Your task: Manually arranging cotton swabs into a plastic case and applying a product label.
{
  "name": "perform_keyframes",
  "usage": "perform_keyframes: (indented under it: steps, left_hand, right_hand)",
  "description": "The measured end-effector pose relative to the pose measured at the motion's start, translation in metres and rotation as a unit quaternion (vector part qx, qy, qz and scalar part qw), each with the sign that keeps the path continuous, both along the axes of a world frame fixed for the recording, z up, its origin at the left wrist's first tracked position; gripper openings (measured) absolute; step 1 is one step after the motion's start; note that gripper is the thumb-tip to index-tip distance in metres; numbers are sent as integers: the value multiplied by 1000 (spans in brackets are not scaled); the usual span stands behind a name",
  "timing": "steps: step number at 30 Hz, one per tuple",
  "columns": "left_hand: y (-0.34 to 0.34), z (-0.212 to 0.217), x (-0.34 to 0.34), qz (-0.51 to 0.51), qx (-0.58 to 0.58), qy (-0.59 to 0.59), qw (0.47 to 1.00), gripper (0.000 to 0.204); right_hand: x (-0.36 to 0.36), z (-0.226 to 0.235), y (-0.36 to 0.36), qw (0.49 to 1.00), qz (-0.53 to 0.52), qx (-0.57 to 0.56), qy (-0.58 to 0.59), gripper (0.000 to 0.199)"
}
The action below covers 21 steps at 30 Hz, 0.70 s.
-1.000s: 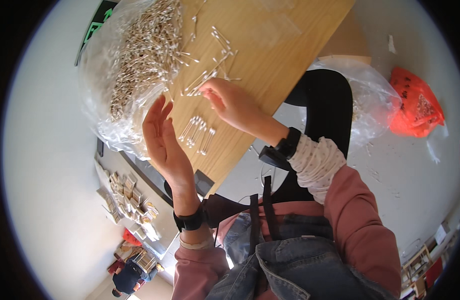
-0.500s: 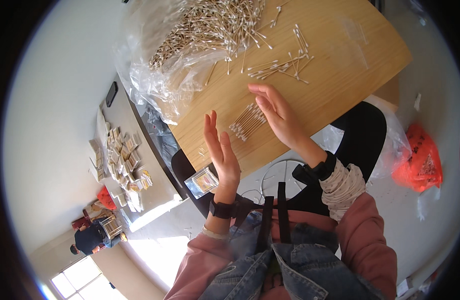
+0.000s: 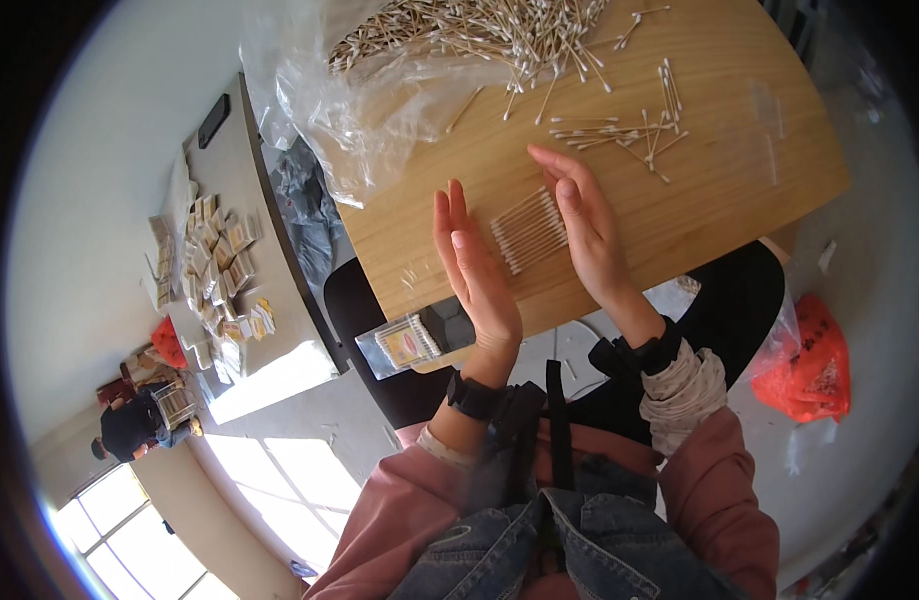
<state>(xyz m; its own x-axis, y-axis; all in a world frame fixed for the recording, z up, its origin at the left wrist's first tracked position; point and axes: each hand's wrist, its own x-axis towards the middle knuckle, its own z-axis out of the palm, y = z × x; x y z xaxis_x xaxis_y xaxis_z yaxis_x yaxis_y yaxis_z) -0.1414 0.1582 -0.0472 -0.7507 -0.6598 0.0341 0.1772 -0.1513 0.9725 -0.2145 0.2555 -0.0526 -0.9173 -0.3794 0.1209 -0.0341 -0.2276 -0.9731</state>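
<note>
A flat row of cotton swabs (image 3: 529,232) lies side by side on the wooden table (image 3: 719,210), between my two hands. My left hand (image 3: 479,275) is held upright at the row's left end, fingers straight and palm turned inward. At the other end my right hand (image 3: 591,235) faces it, fingers stretched and slightly curved, close to the white tips. Neither hand holds anything. Farther off, a heap of cotton swabs (image 3: 499,35) spills out of a clear plastic bag (image 3: 354,130). Several loose swabs (image 3: 644,140) are scattered to the right of it.
A clear packet of swabs (image 3: 407,343) rests by the table's near left edge, above my leg. On the left, a side table (image 3: 289,340) bears many small packets (image 3: 219,260) and a black phone (image 3: 214,121). A red bag (image 3: 807,365) sits on the right; another person (image 3: 134,422) is far left.
My hands have come closer together around the swab row, the left moving right. The row now looks more even. The whole view has shifted slightly.
</note>
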Motion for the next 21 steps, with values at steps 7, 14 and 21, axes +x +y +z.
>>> perform_keyframes:
  steps: [7, 14, 21]
  left_hand:
    - [0, 5, 0, -42, 50, 7, 998, 65]
    - [6, -1, 2, -54, 9, 11, 998, 64]
    - [-19, 9, 14, -1, -100, -25, 995, 63]
  right_hand:
    - [18, 0, 1, 1000, -15, 23, -4, 50]
    - [22, 3, -3, 999, -35, -2, -24, 54]
    - [4, -1, 9, 996, -69, -59, -11, 58]
